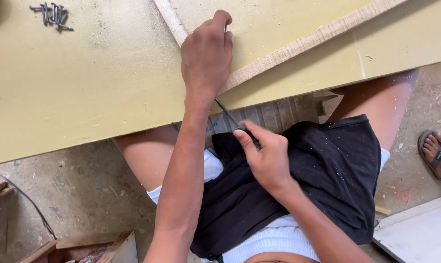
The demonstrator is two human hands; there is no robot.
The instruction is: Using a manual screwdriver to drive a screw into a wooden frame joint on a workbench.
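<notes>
**Screwdriver at batten: slip risk**

Screwdriver (230, 116): thin shaft, angled up to the panel (84, 83) edge; tip hidden behind the left wrist. Handle enclosed in the right hand (265, 155). Left hand (207, 53): closed, pinching something small and unidentifiable against the wooden batten (308, 41). Screws (52, 14): heaped well apart. Risk judged: a tip slipped off its seat could strike the left fingers.
</notes>
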